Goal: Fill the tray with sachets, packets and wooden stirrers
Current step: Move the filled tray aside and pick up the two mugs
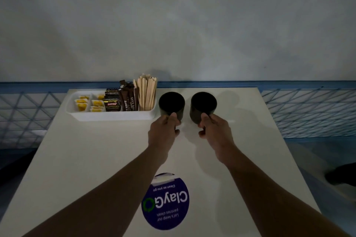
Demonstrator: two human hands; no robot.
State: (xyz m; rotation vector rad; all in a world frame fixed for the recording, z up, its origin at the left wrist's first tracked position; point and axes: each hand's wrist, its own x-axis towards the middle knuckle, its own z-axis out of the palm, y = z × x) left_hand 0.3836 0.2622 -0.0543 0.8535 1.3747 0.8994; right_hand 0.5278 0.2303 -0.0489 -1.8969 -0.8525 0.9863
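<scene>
A white table (96, 159) stands against a pale wall; at its far left the white tray (113, 116) holds yellow sachets (81, 105), dark coffee packets (112, 104) and upright wooden stirrers (147, 94); the left hand (163, 129) grips one black mug (171, 105); the right hand (215, 128) grips another mug (203, 105).

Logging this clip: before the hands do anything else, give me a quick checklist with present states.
1. White tray holds wooden stirrers: ok, upright at its right end.
2. Coffee packets and stick sachets in tray: ok.
3. Yellow sachets in left compartments: ok.
4. Left hand on left black cup: ok.
5. Right hand on right black cup: ok.
6. Cups empty: cannot tell, interiors too dark.
</scene>
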